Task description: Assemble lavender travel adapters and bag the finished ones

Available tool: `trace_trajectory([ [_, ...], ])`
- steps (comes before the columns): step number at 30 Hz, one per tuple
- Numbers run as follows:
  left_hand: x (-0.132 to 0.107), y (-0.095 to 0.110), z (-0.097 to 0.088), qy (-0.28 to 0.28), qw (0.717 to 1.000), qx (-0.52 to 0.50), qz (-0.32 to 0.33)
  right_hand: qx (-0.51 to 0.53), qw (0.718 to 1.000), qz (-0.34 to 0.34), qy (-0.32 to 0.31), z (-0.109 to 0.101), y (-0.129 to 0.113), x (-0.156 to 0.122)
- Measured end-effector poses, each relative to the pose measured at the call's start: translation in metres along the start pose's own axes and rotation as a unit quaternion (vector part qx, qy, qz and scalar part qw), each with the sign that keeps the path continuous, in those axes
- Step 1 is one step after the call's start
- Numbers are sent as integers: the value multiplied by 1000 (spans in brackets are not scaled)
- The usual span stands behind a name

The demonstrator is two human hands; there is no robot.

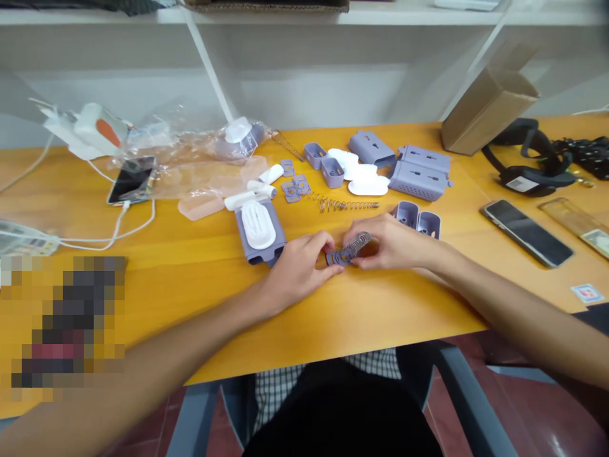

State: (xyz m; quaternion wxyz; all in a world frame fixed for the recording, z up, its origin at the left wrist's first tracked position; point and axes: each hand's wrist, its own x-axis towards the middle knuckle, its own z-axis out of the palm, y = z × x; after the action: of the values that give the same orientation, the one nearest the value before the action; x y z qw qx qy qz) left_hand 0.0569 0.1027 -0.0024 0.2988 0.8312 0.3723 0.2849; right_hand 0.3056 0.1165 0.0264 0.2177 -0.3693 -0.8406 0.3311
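My left hand (302, 270) pinches the left end of a small grey-purple plastic plate (334, 258), low over the wooden table. From the other side, my right hand (387, 244) has thumb and fingers closed around a coiled metal spring (358, 243), which lies tilted against that plate. Whether the spring is fixed to the plate cannot be made out. Left of my left hand lies a purple plastic housing (280, 231) with a white oval part (258, 226) on top. Beyond my hands is another loose spring (349, 205). Purple double cups (429, 224) stand just behind my right wrist.
Small purple plates (295, 188), white caps (368, 181) and purple housings (421, 172) are spread toward the back. Clear plastic bags (190, 152) and a cabled phone (132, 180) lie left. On the right are another phone (528, 233), a headset (533, 178) and a cardboard box (490, 108).
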Motion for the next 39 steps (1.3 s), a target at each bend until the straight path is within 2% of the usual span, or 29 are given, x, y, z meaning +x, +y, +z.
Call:
trace_trajectory([
  [5,1,-1,-1,5,1000,-9,0,-43,997,-50,-27,1,-2,5],
  [10,1,2,-2,-2,1000,14,-7,-46,996,-78,14,8,11,-10],
  [14,1,5,-3,-9,999,41,3,-50,995,-72,44,15,11,-15],
  [20,2,2,-2,-5,999,45,27,-54,996,-60,46,7,2,-13],
  [24,1,2,-2,-3,998,39,40,-53,997,-59,26,3,4,-14],
  [33,2,0,-1,-1,999,33,34,-93,993,-64,20,7,-2,-11],
  [39,1,2,-1,1,998,41,38,-105,991,-70,46,11,-6,-11],
])
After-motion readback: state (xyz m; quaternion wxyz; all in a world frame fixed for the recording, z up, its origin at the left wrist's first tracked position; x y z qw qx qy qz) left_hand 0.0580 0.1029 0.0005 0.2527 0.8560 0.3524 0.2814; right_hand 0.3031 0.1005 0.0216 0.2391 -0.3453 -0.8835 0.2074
